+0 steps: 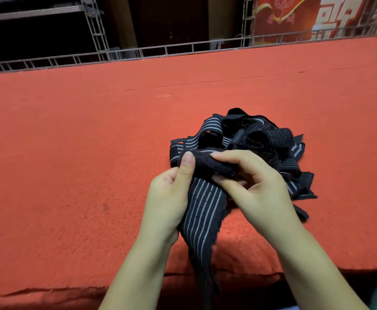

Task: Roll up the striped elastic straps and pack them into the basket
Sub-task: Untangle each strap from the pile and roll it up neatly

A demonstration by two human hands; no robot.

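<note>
Between my 2 hands, just above the near edge of the red felt table [71, 153], I hold 1 striped elastic strap [202, 206]. It is black with thin pale lines running along its length. Its upper end is folded over into a plain black fuzzy tab at my fingertips, and the rest hangs down past the table edge toward me, narrowing out of sight.

My left hand [168, 198] grips the strap's left side, thumb laid upright against the folded end and fingers curled behind the fabric. My right hand [253, 184] pinches the folded tab from the right, forefinger on top and thumb beneath, the other fingers bent loosely. The hands sit close together, both clamped on this strap.

Just behind my hands lies a tangled pile of straps [261, 139] of the same black striped kind, resting on the felt and touching the strap I hold. Beyond the table's far edge runs a metal truss frame [167, 50].
</note>
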